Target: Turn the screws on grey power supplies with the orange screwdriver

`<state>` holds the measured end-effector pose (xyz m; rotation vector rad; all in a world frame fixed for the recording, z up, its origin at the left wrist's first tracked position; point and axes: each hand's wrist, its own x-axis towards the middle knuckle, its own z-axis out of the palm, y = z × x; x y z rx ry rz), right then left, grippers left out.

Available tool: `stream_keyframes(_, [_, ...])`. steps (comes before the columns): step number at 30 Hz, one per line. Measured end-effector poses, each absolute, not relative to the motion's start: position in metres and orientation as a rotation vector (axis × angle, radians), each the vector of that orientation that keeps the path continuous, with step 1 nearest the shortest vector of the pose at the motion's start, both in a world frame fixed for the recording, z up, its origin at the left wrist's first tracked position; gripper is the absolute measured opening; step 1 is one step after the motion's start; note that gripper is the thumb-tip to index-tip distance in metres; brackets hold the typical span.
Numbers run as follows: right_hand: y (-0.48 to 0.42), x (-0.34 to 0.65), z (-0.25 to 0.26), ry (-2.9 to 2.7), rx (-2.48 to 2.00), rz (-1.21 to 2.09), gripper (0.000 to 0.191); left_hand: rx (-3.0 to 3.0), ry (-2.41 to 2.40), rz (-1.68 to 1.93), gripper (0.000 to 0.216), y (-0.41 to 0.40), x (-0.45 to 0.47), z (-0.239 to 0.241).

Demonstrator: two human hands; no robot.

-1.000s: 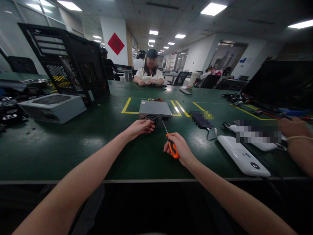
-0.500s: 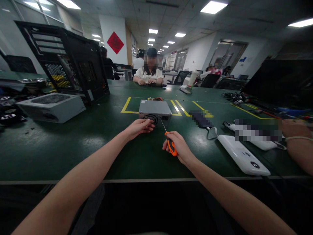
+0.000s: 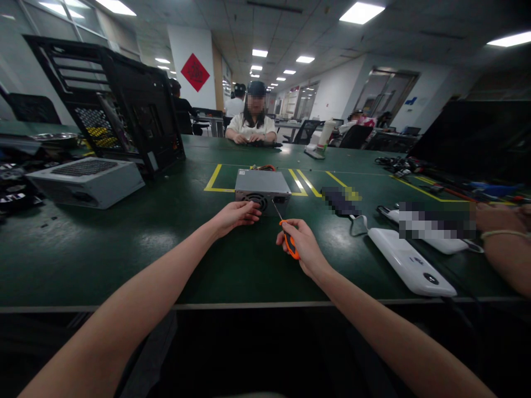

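A grey computer power supply (image 3: 265,181) sits on the green table in front of me, its fan grille and power socket facing me. In front of the grille is my left hand (image 3: 237,215), thumb and fingers drawn together. Whatever those fingertips may pinch is too small to make out. My right hand (image 3: 302,243) is closed around the orange and black handle of a screwdriver (image 3: 291,247). Its thin shaft slants up and left, with the tip at the power supply's face, between grille and socket. Coloured wires (image 3: 265,167) show behind the unit.
Left of me stand a black computer case (image 3: 141,105) and a second power supply (image 3: 89,179). White power banks (image 3: 410,262) with cables lie to the right, near another person's arm (image 3: 504,237). Across the table (image 3: 166,265) sits another person (image 3: 251,124).
The screwdriver handle and my right hand have shifted very slightly up, the tip staying at the power supply. My left hand looks the same.
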<state>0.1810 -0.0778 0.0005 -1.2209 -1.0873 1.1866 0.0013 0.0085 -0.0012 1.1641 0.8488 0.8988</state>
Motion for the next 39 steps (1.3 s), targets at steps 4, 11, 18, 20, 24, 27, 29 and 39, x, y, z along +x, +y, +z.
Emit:
stream_keyframes(4, [-0.076, 0.185, -0.002, -1.007, -1.185, 1.053, 0.030, 1.198, 0.870, 0.906, 0.025, 0.010, 0.001, -0.002])
stream_keyframes(11, [-0.086, 0.201, 0.013, -1.427, -1.353, 0.462, 0.021, 1.695, 1.021, 1.016, 0.024, 0.013, 0.005, -0.010])
stream_keyframes(18, [-0.085, 0.190, 0.032, -1.773, -1.207, -0.498, 0.019, 2.506, 1.094, 1.279, 0.020, 0.003, 0.010, -0.009])
stream_keyframes(20, [-0.079, 0.189, 0.032, -1.829, -1.058, -0.779, 0.016, 2.601, 1.072, 1.372, 0.020, 0.002, 0.011, -0.007])
stream_keyframes(24, [-0.067, 0.196, 0.029, -1.848, -0.773, -0.976, 0.022, 2.790, 1.107, 1.460, 0.021, 0.002, 0.010, -0.004])
stream_keyframes(27, [-0.059, 0.202, 0.022, -1.907, -0.640, -0.846, 0.030, 2.896, 1.180, 1.396, 0.023, 0.001, 0.010, -0.004])
stream_keyframes(29, [-0.056, 0.205, 0.017, -1.958, -0.611, -0.770, 0.035, 2.950, 1.206, 1.328, 0.026, 0.001, 0.011, -0.004])
stream_keyframes(39, [-0.059, 0.211, 0.006, -1.975, -0.628, -0.590, 0.042, 3.030, 1.311, 1.155, 0.029, -0.004, 0.014, -0.003])
